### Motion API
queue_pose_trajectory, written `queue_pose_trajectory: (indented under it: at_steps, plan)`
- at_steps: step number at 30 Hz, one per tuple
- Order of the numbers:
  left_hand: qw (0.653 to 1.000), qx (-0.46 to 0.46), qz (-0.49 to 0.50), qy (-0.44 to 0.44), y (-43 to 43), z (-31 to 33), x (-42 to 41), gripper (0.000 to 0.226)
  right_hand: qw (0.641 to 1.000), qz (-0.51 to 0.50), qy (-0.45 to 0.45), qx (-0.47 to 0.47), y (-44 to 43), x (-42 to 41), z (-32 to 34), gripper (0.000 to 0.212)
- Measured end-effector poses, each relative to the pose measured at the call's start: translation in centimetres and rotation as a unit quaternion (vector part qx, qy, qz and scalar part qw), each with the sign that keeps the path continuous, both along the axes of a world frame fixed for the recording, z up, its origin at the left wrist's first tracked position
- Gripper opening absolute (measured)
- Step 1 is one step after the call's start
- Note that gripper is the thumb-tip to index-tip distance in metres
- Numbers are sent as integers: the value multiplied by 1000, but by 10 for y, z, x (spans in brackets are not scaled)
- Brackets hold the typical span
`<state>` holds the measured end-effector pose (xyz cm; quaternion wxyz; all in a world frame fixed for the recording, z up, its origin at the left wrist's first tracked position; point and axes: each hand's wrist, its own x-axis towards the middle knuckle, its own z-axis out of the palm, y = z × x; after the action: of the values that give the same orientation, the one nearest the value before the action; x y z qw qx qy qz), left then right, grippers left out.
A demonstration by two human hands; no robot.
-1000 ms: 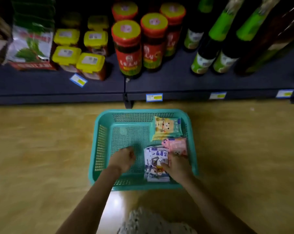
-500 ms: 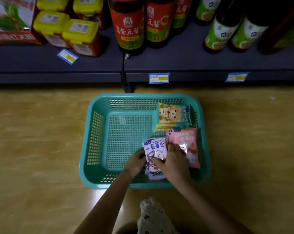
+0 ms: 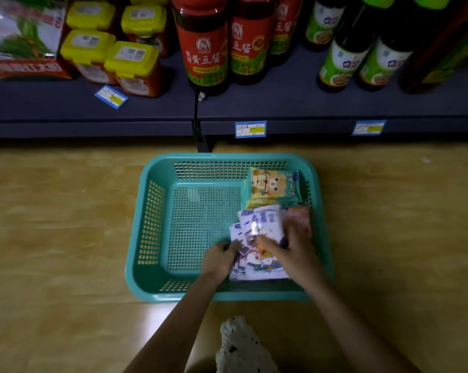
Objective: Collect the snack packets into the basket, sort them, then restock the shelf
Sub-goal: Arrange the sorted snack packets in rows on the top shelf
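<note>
One dark shelf [image 3: 308,109] runs across the top, carrying red sauce jars [image 3: 203,47], yellow-lidded tubs [image 3: 132,67] and green-labelled bottles [image 3: 337,60]. Below it on the wooden floor [image 3: 52,238] sits a teal basket [image 3: 149,227]. In its right half lie a yellow bear packet [image 3: 273,188], a pink packet [image 3: 301,219] and overlapping white-and-purple packets [image 3: 259,230]. The left hand [image 3: 219,258] pinches the white-and-purple packets' left edge; the right hand [image 3: 292,251] grasps their right side, blurred.

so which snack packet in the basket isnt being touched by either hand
The yellow bear packet in the basket's far right corner. Both hands, left and right, are on the white-and-purple packets, and the right hand covers part of the pink packet.
</note>
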<state>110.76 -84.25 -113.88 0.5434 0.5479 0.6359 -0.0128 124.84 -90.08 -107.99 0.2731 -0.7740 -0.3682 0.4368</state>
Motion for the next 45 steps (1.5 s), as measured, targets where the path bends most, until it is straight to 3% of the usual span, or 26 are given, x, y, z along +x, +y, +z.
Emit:
queue_pose_trajectory:
  at_steps: [3, 7, 12, 16, 19, 22, 26, 29, 31, 39, 45]
  plan:
    - [1000, 2, -3, 21, -5, 1, 10, 41, 991, -90, 87, 35, -7, 26, 17, 43]
    - [998, -18, 26, 51, -7, -11, 19, 52, 977, -168, 118, 56, -18, 45, 28, 30]
    - [998, -25, 54, -4, -11, -14, 27, 30, 963, -225, 125, 74, -25, 57, 25, 23]
    - [990, -5, 128, -67, -1, 1, 17, 41, 954, -250, 161, 49, -26, 56, 30, 19]
    - [968, -17, 202, -145, 27, 24, -4, 50, 939, -279, 198, 29, -17, 57, 42, 33]
    - [945, -23, 232, -231, 64, 73, -25, 41, 931, -280, 233, 20, 2, 59, 70, 18]
    - [928, 38, 259, -264, 99, 195, -44, 32, 930, -268, 246, 46, 34, 56, 167, 5]
    - [916, 28, 281, -284, 110, 319, -65, 77, 935, -254, 236, 76, 55, 47, 276, 8]
    - [907, 34, 285, -308, 113, 406, -81, 90, 940, -237, 225, 96, 63, 39, 357, 24]
    - [898, 92, 283, -325, 97, 761, -129, 53, 950, -107, 257, 141, 84, -18, 690, 17]
    - [867, 171, 314, -346, 73, 937, -186, 62, 931, -12, 314, 185, 93, -86, 866, 19]
